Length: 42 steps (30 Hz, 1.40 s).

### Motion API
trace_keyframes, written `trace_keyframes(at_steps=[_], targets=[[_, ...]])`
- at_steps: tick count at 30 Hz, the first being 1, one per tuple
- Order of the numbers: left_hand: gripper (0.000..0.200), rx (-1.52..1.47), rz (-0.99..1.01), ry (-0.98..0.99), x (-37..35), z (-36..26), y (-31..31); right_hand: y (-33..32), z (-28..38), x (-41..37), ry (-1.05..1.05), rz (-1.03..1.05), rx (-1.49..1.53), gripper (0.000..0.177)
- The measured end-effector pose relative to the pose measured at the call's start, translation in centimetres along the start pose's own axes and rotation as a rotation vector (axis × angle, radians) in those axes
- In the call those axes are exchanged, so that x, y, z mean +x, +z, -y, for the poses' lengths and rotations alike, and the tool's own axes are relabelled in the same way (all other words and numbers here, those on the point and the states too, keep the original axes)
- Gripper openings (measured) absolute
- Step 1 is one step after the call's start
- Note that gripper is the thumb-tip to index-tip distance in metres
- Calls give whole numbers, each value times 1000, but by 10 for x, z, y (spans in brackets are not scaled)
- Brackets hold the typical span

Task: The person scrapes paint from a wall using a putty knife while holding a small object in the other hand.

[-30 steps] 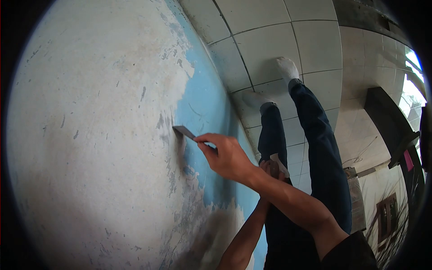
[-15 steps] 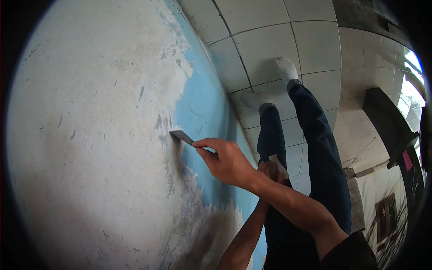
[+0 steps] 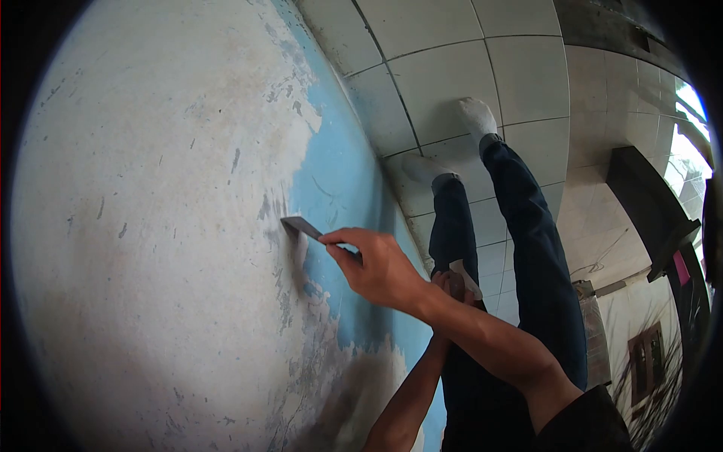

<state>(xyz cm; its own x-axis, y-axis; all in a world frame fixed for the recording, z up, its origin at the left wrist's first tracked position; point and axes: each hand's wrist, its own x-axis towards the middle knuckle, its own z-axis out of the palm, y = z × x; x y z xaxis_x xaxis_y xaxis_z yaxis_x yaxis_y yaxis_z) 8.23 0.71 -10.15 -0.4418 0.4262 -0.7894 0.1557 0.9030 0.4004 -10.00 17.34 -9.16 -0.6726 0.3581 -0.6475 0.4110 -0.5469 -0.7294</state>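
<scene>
My right hand (image 3: 376, 264) pinches the handle of a thin metal scraper (image 3: 303, 226). The blade's far edge is at the wall (image 3: 188, 188), where bare whitish plaster meets blue paint (image 3: 331, 181). Behind my right forearm, my left hand (image 3: 444, 282) is closed near my leg. A pale, flat piece (image 3: 468, 279) sticks out of it beside something brown and rounded. The forearm partly hides that hand, and what it holds is hard to make out.
Large pale floor tiles (image 3: 444, 83) run along the wall's base. My legs in dark trousers (image 3: 538, 241) and feet in whitish socks (image 3: 479, 117) are on the right of the wall. A dark curved structure (image 3: 651, 196) and a brown-framed opening (image 3: 646, 361) are at the far right.
The scraper and my right hand have shifted very slightly left and up along the wall. My left hand looks almost unmoved.
</scene>
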Motion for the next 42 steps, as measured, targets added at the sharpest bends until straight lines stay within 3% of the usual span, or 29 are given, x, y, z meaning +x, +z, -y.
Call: trace_keyframes(at_steps=[5,6,9,15,20,23,32,36,40,42], targets=[[70,57,-33,98,-2,9,5,2,1,12,-8,-30,-28,20],[70,93,-35,146,-2,10,6,-4,8,15,182,47,-16,18],[69,-11,-28,58,-1,2,0,0,5,1,16,13,34,18],[68,-93,-108,178,-6,17,10,-3,-4,20,41,-13,-20,18],[69,-4,-26,68,1,-1,-1,3,0,5,-86,-47,-3,19],[70,-18,-30,111,-8,19,9,-3,-1,22,100,13,-35,19],[73,-9,-28,85,-2,7,1,-4,12,8,44,40,-13,18],[73,-79,49,-79,0,1,-2,5,9,1,-55,-26,-21,19],[66,-64,-37,47,-1,-2,-1,3,12,14,45,-18,-57,18],[59,-53,-86,110,2,-5,-4,3,9,7,-35,-9,-20,18]])
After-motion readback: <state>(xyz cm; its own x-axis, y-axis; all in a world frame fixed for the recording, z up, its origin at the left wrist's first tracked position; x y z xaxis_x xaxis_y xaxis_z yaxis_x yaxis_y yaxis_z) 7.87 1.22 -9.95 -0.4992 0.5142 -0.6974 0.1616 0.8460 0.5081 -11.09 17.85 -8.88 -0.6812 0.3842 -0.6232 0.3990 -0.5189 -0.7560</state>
